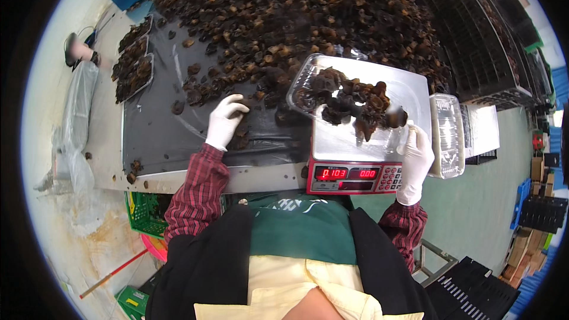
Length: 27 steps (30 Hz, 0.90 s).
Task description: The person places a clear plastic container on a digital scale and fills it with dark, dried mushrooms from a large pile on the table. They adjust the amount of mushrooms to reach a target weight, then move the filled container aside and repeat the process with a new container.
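My right hand (417,155), in a white glove, grips the right end of a clear plastic tray (298,82). Brown-black wood ear mushrooms (366,102) lie in that tray, which rests on the steel platform (404,78) of a red digital scale (311,178). Red figures glow on the scale's display. My left hand (226,120), gloved too, hovers low over the dark table sheet (155,142) with its fingers curled. Dark mushroom pieces lie right by its fingertips; whether it pinches one is hidden.
A broad heap of mushrooms (284,18) covers the far table. Filled trays (133,71) line the left edge. Nested clear trays (446,138) stand right of the scale, below a black crate (471,40). A green crate (144,215) sits under the table's front left edge.
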Each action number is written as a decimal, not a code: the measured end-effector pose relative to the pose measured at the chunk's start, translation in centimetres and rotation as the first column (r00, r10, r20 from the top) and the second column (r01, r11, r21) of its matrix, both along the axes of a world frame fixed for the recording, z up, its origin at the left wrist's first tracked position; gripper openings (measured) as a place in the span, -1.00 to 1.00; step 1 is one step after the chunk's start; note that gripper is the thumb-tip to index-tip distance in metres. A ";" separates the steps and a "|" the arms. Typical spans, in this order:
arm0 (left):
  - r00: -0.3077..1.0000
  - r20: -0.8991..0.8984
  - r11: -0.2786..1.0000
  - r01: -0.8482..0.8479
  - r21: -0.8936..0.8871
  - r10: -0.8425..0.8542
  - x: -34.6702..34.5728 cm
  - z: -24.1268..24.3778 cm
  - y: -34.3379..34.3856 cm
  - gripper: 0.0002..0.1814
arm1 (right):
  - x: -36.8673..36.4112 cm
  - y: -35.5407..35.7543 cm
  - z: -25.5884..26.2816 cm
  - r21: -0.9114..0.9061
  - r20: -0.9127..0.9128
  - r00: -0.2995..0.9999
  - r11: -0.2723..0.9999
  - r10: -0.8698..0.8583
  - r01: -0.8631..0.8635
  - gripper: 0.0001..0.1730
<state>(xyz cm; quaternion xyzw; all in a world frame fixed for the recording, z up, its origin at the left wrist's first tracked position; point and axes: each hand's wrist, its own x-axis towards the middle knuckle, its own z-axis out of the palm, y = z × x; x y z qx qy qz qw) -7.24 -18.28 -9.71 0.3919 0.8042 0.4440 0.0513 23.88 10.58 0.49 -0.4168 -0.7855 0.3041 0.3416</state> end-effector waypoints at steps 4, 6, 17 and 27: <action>0.804 0.593 0.960 -0.190 0.204 0.034 -0.7 2.7 1.8 -0.85 | 0.3 -0.3 -0.1 -0.114 0.039 0.999 0.993 -0.037 0.041 -0.77; 0.820 0.571 0.944 -0.159 0.290 -0.037 0.1 5.5 3.8 -0.85 | 0.1 -0.4 -0.4 0.018 0.108 0.993 0.999 -0.045 0.044 -0.78; 0.632 -0.467 0.770 0.606 -0.200 -0.619 11.0 11.3 18.8 -0.52 | -1.7 -1.1 -0.9 0.250 0.361 0.930 0.968 -0.073 -0.021 -0.58; 0.780 -0.527 0.913 0.408 0.020 -0.337 4.2 13.1 13.1 -0.52 | -1.3 0.2 -2.2 0.235 0.295 0.954 0.972 -0.055 -0.017 -0.62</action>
